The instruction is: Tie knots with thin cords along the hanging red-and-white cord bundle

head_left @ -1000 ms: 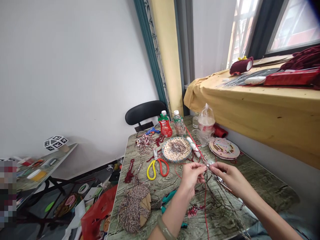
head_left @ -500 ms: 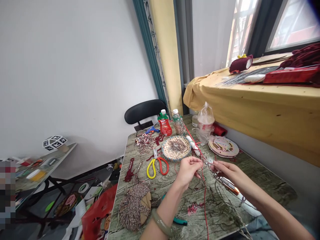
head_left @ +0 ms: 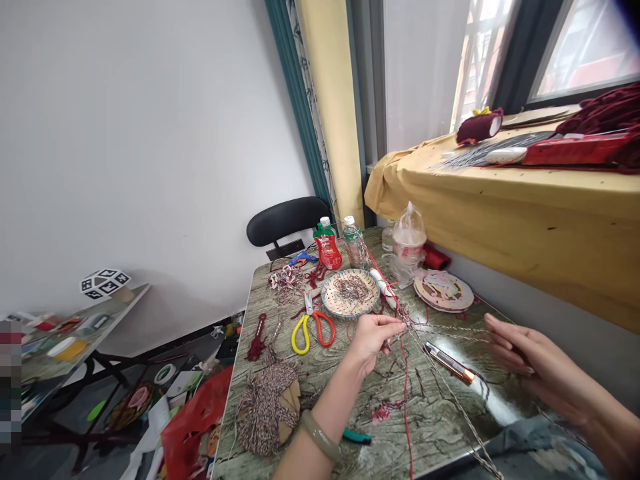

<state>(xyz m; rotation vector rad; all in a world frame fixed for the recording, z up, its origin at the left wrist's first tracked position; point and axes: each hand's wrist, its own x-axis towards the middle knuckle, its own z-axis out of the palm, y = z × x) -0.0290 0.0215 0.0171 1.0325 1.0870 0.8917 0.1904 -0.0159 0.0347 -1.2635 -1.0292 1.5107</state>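
Note:
Thumb and fingers of my left hand (head_left: 376,337) pinch the speckled yarn where several strands meet, above the middle of the table. My right hand (head_left: 520,347) is off to the right, its fingers closed on speckled yarn strands (head_left: 450,331) stretched taut between both hands. A red cord (head_left: 407,407) passes beside my left fingertips and runs down toward the near edge. More speckled strands (head_left: 463,417) hang down to the lower right. Under the strands lies an orange and silver lighter-like cylinder (head_left: 450,363).
Scissors (head_left: 313,327) with yellow and red handles lie left of a patterned plate (head_left: 327,303) of yarn scraps. A yarn-wound card (head_left: 267,407) sits nearer. Behind stand a red pouch (head_left: 328,250), a bottle (head_left: 356,247) and a bagged cup (head_left: 409,243). Round discs (head_left: 445,293) lie right.
My right hand has moved away to the right from my left fingertips, drawing speckled strands out taut. My left hand stays nearly in place, still pinching.

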